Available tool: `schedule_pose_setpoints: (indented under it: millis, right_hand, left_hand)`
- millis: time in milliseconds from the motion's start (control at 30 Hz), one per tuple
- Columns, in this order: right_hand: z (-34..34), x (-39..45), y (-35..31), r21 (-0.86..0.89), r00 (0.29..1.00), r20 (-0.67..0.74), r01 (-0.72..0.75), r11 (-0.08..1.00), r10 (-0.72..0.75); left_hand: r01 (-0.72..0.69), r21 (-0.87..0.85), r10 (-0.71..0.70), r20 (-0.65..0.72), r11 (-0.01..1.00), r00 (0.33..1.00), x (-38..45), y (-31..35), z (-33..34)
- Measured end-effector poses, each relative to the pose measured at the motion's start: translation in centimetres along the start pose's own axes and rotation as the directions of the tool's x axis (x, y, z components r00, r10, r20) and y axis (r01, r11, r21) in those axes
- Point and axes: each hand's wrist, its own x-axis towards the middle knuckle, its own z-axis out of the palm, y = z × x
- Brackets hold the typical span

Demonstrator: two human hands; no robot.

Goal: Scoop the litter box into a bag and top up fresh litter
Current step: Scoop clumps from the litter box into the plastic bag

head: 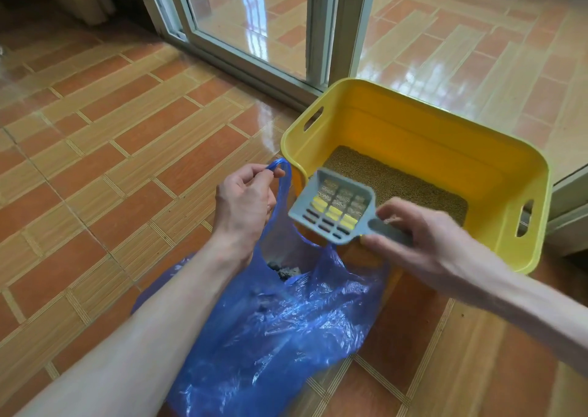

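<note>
Head view: one wide look down at a tiled floor, both bare forearms reaching forward.
Box [423, 130]: a yellow plastic tub with a cut-out handle in each end wall, standing on the floor [95, 149]; every place below is given from this box.
Litter [410, 187]: brown granules covering the bottom of the box.
Bag [280, 318]: thin blue plastic, crumpled on the floor just beside the box's near left corner, its mouth open upward.
Clumps [286, 272]: grey lumps lying inside the bag, near its mouth.
Left hand [243, 205]: to the left of the box, fingers and thumb pinching one loop handle of the bag and lifting it level with the box rim.
Scoop [334, 208]: grey and slotted, held in the air over the box's near left corner, partly above the bag mouth; a few grains lie on its slots.
Right hand [410, 225]: in front of the box's near wall, thumb and fingertips pinching the scoop's handle.
Door [254, 35]: a glass sliding door in a pale frame, behind the box.
</note>
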Motion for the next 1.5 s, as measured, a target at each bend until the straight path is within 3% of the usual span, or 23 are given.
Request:
schedule_pose_setpoints:
  millis: [200,300,467,700,1167,1300,1400,1500]
  right_hand:
    - [-5.9,2.8,5.1,-0.379,0.974,-0.193,0.034,0.925,-0.115]
    - [-7.7,4.1,10.1,-0.555,0.993,-0.099,-0.005,0.832,-0.060]
    - [-9.0,4.7,14.7,-0.778,0.989,0.134,0.066,0.624,0.061]
    - [-9.4,5.0,18.1,-0.843,0.967,0.182,0.061,0.534,0.177]
    - [-8.7,5.0,18.3,-0.879,0.960,0.090,-0.049,0.474,0.265]
    - [-8.9,4.8,16.3,-0.891,0.986,0.040,-0.037,0.452,0.161]
    - [-8.2,4.6,12.5,-0.797,0.995,-0.054,0.009,0.604,-0.087]
    - [-6.6,4.5,6.7,-0.670,0.936,-0.116,0.174,0.721,-0.334]
  left_hand:
    - [-0.015,0.022,0.015,0.009,1.000,1.000,-0.1,0.0,0.5]
    - [-0.031,0.046,0.030,0.025,0.998,0.999,-0.4,-0.2,0.9]
    - [-0.035,0.050,0.034,0.038,0.998,0.999,-0.3,-0.2,1.2]
    - [-0.039,0.059,0.037,0.032,0.998,0.999,-0.4,-0.2,1.2]
    - [-0.033,0.039,0.031,0.047,0.999,0.998,-0.4,0.0,1.1]
    - [-0.039,0.040,0.037,0.049,0.998,0.998,-0.5,0.0,1.0]
    - [-0.040,0.040,0.039,0.047,0.998,0.998,-0.4,0.0,1.0]
    - [-0.035,0.039,0.034,0.043,0.999,0.999,-0.4,0.1,0.9]
